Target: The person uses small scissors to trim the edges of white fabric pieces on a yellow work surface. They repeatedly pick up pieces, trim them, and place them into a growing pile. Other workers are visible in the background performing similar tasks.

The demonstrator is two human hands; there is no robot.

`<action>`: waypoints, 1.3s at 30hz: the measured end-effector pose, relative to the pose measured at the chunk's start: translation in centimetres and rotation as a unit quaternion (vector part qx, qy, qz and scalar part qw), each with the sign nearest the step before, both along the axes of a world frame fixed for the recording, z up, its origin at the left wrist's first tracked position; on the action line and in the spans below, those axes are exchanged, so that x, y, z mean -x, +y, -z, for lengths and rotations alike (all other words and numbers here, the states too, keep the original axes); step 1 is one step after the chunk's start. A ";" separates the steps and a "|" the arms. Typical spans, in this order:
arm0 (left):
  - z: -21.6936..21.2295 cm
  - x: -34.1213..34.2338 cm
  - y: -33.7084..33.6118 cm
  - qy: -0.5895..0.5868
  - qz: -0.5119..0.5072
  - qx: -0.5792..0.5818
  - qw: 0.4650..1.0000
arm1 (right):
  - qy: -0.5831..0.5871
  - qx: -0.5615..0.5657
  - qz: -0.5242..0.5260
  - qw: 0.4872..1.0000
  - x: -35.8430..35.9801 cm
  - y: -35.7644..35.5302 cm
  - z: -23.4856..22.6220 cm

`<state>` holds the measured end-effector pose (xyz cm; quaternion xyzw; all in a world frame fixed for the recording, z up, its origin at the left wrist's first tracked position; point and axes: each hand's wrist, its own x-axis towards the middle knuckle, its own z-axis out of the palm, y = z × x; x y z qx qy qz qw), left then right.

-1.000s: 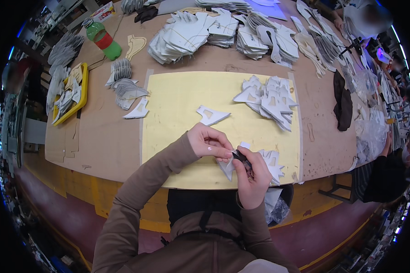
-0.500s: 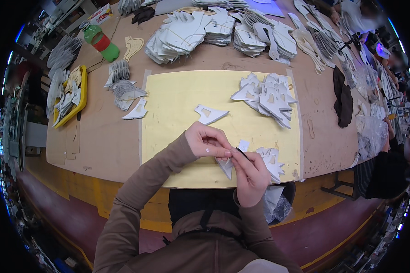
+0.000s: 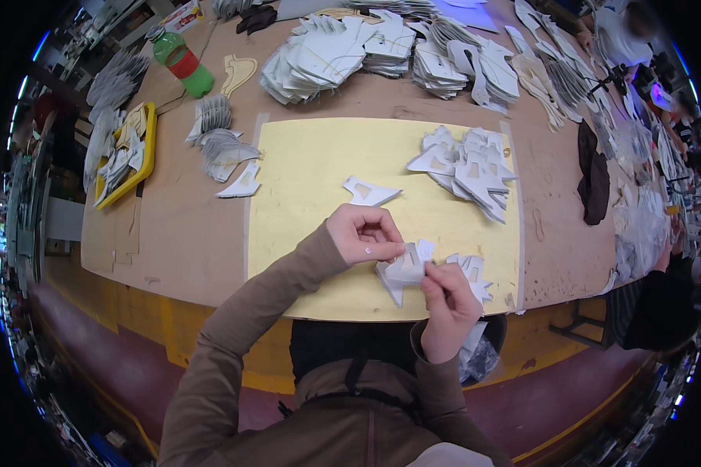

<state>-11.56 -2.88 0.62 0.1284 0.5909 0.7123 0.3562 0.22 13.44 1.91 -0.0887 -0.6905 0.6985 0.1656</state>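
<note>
Between my hands is a pale cut piece [image 3: 407,267] with a cut-out in it, over the near part of the yellow sheet [image 3: 311,163]. My left hand [image 3: 366,235] pinches its upper left edge between thumb and fingers; a small white spot shows on that hand. At the piece's right edge, my right hand [image 3: 450,300] is closed in a pinch. A small white tag [image 3: 424,249] shows just behind the piece. Another white cut piece [image 3: 371,192] lies beyond my left hand. Right of my right hand, a small stack of similar pieces [image 3: 473,272] is partly hidden.
A larger pile of cut pieces [image 3: 469,171] sits at the sheet's far right. Stacked panels [image 3: 315,62] line the back. On the left are a green bottle [image 3: 183,64], grey stacks [image 3: 224,152] and a yellow tray [image 3: 148,148]. Dark cloth [image 3: 592,175] lies at right.
My right hand has moved right and down, away from my left fingers. The thin black thing at its fingertips no longer shows. The pale piece between the hands is now more exposed.
</note>
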 end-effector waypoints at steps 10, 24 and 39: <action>0.2 -0.1 -0.1 0.224 -0.030 0.090 0.970 | -0.024 -0.323 -0.143 0.935 0.9 -0.6 -2.1; 1.6 3.3 -2.4 0.488 -0.208 0.352 0.771 | -0.134 -0.209 0.094 0.964 -2.3 6.6 -0.1; 0.9 2.5 -1.5 0.271 -0.097 0.131 0.949 | 0.108 -0.151 -0.062 0.981 -2.8 2.2 -3.3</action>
